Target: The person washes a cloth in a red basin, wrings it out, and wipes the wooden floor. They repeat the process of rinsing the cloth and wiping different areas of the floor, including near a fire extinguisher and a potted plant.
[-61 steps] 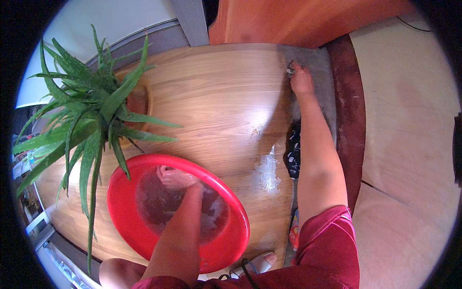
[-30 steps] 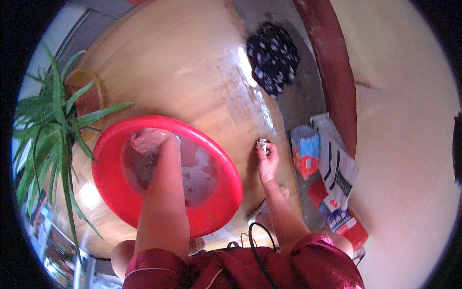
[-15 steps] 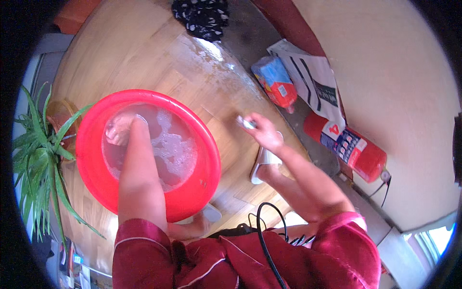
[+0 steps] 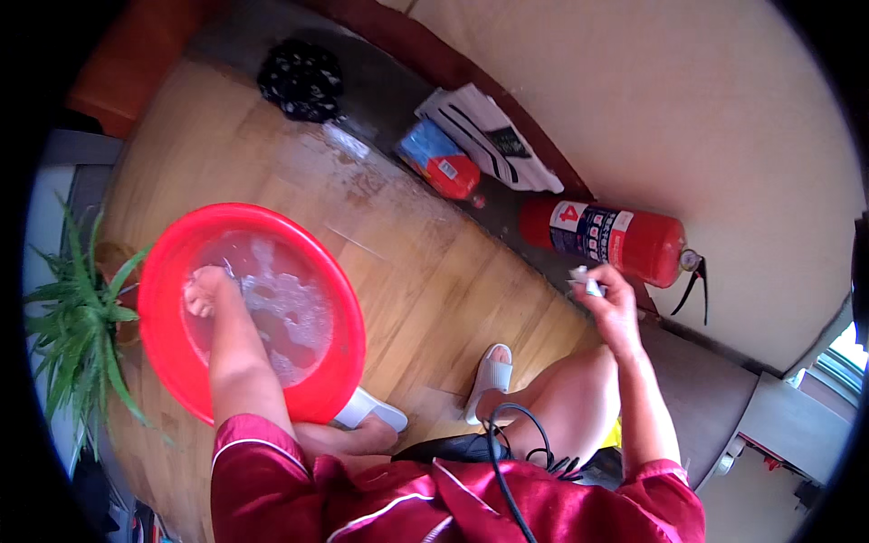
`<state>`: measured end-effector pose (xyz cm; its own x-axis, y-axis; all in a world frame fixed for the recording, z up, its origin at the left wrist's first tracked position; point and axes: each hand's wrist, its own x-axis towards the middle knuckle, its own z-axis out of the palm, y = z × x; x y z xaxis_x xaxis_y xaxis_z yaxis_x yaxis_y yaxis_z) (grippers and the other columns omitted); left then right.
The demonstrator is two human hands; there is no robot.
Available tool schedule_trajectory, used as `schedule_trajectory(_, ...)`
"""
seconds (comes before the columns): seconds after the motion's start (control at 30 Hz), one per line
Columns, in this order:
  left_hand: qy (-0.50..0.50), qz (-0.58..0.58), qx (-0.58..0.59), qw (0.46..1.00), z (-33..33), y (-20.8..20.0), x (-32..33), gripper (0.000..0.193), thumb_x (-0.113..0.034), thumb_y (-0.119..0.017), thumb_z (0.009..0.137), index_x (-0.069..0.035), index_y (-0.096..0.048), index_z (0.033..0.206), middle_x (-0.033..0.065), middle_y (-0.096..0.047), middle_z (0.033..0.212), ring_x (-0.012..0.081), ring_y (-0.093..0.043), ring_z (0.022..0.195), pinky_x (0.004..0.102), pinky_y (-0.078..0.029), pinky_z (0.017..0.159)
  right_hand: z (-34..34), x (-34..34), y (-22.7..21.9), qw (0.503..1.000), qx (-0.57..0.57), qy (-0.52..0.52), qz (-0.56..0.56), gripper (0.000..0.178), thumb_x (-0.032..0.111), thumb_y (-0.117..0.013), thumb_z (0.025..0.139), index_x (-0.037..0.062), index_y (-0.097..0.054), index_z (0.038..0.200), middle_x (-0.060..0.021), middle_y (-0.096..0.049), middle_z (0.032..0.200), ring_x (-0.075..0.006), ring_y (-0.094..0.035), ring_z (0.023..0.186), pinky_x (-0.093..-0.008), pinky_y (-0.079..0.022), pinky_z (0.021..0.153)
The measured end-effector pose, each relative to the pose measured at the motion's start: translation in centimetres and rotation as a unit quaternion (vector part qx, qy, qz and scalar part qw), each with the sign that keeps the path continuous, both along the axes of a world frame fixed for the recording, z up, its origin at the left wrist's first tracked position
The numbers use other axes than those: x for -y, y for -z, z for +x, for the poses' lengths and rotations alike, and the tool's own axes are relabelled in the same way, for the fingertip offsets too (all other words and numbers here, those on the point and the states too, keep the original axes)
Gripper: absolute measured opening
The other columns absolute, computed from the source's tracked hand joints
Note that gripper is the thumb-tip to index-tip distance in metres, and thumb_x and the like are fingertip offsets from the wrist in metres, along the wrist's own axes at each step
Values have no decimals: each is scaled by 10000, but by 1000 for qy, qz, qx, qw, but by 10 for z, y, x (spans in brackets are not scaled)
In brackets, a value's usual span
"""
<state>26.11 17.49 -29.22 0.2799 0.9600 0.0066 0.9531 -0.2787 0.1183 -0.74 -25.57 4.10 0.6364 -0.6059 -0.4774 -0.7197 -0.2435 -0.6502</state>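
Observation:
My left hand (image 4: 208, 290) is in a red plastic basin (image 4: 348, 366) of cloudy, sudsy water (image 4: 285, 312). It lies at the left inner side, at the water's surface, with its fingers curled. Whatever it may grip there does not show. Out to the right, my right hand (image 4: 615, 312) is raised with the fingers closed on a small white crumpled piece (image 4: 587, 281). Its exact kind is too small to tell. From this view it appears just in front of a red fire extinguisher (image 4: 665, 244).
A potted aloe plant (image 4: 81, 312) stands left of the basin. Along the wall are a red-and-blue bottle or pouch (image 4: 439, 163), a folded white paper (image 4: 489, 136) and a dark patterned cloth (image 4: 300, 80). The wood floor (image 4: 358, 167) is wet near them. My feet wear white slippers (image 4: 489, 385).
My right hand has moved up and right, away from the basin, with the white piece still in it. My left hand stays in the water. The view has turned toward the right.

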Motion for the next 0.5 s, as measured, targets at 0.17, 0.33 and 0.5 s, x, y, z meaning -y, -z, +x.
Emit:
schedule_trajectory(0.17, 100, 83, -11, 991, -13, 13, -10, 443, -349, -483, 784, 11, -517, 1041, 232, -457, 1104, 348, -473, 1010, 473, -408, 808, -32, -16, 65, 981, -114, -146, -52, 80, 62, -613, 759, 30, -553, 802, -31, -556, 724, -108, -514, 663, -247, -413, 608)
schedule_trajectory(0.33, 350, -202, -65, 912, -44, 11, -36, 488, -386, -540, 808, -36, -505, 1146, 139, -554, 1095, 256, -507, 1044, 368, -390, 885, -60, 12, 53, 957, -95, -273, -31, 149, 51, -593, 676, 59, -564, 822, -101, -552, 766, -287, -560, 752, -352, -447, 643)
schedule_trajectory(0.5, 554, -233, -203, 773, -17, -5, -42, 426, -327, -494, 825, -68, -488, 1164, 154, -569, 1061, 304, -501, 1035, 405, -379, 895, -43, 25, 46, 946, -4, -322, -32, 107, 117, -567, 715, 92, -549, 817, -101, -553, 791, -302, -556, 806, -408, -447, 669)
